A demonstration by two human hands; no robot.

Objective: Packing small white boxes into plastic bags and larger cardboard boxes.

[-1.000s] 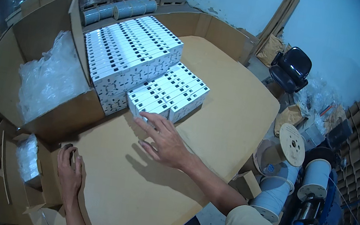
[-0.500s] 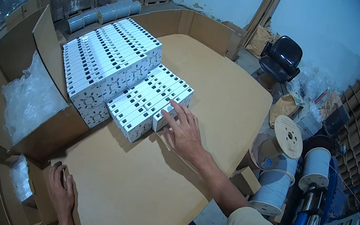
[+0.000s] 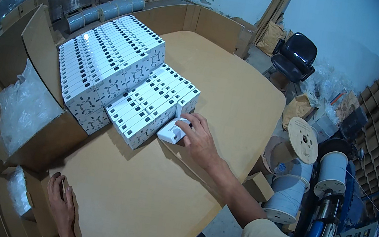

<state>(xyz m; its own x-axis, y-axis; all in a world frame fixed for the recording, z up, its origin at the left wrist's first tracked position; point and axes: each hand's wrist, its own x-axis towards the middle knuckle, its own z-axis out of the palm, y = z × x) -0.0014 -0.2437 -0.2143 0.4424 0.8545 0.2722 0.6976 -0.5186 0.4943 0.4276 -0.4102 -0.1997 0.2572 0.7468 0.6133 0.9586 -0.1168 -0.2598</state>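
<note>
My right hand (image 3: 199, 142) grips a small white box (image 3: 173, 131) at its right end, fingers over the top and thumb at the near side. The box leans out flat beside the front of a low block of matching white boxes (image 3: 153, 101) with dark square marks on their tops. Behind and to the left, a taller stack of the same boxes (image 3: 111, 53) shows grey patterned ends. My left hand (image 3: 62, 202) lies at the table's left edge with nothing in it, its fingers loosely stretched out.
The brown table (image 3: 233, 90) has a cardboard wall (image 3: 212, 29) along its far edge. At left stands an open carton (image 3: 49, 139) with clear plastic bags (image 3: 29, 109), and a smaller carton (image 3: 36, 193) below. Cable spools (image 3: 283, 196) and a black chair (image 3: 294, 55) stand at right.
My right hand has closed on the box at the block's near right side and tipped it over from upright, outward. The left hand has barely moved. The view has shifted slightly.
</note>
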